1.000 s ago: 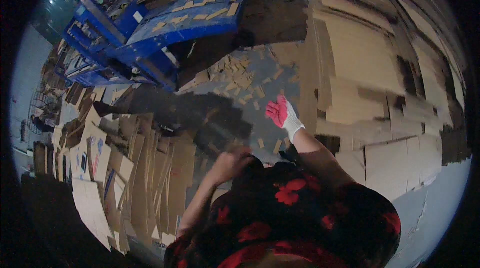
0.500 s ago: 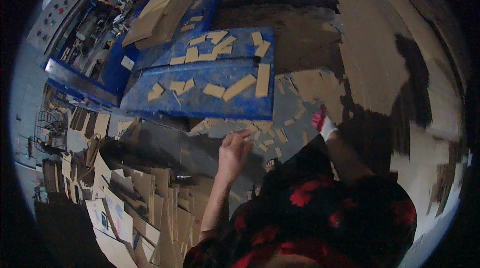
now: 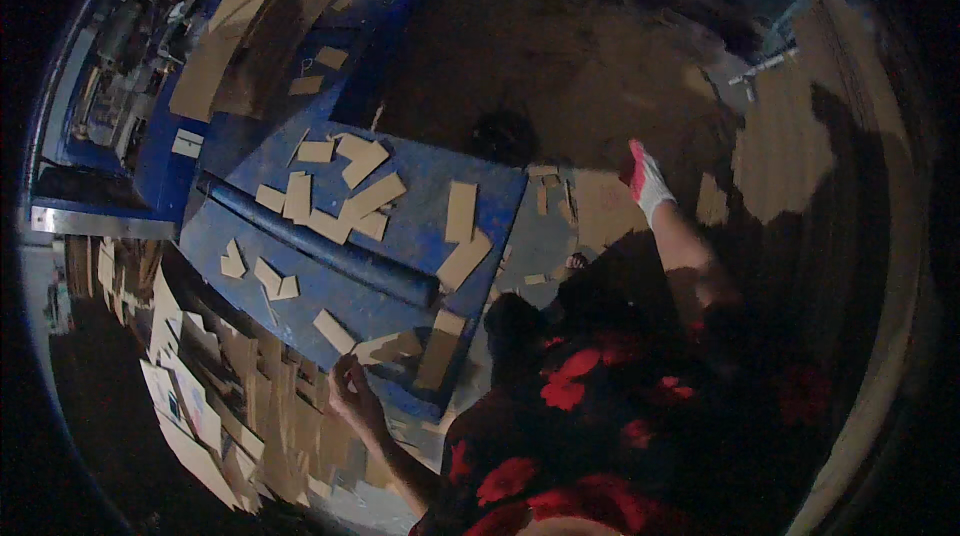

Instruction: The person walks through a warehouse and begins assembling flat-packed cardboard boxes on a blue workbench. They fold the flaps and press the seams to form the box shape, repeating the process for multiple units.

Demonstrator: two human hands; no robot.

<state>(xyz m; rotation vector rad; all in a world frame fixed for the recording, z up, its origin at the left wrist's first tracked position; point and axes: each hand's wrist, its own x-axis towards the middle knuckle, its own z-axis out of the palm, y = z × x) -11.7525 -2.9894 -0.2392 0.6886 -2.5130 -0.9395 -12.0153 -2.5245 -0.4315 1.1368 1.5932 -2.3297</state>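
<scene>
My bare left hand (image 3: 354, 391) is at the near edge of a blue metal table (image 3: 400, 236), its fingers loosely bent and apart. The fingertips are beside a small cardboard piece (image 3: 334, 331) and a longer cardboard strip (image 3: 390, 347); whether they touch is too dark to tell. My right hand (image 3: 650, 186), in a white glove with pink-red fingers, reaches out to the right of the table. Its fingers are stretched out, with nothing seen in them. Several more cardboard offcuts (image 3: 372, 198) lie scattered over the table.
A dark roller bar (image 3: 320, 244) crosses the table. Machinery (image 3: 150, 56) stands at the far left, beside a large cardboard sheet (image 3: 245, 11). Stacked cardboard (image 3: 250, 376) fills the lower left. Tall cardboard sheets (image 3: 785, 136) stand at the right. Offcuts litter the floor by the table.
My view has turned and come closer to the table. My left hand has moved from in front of the table to its near edge. My gloved right hand stays stretched out, now further forward.
</scene>
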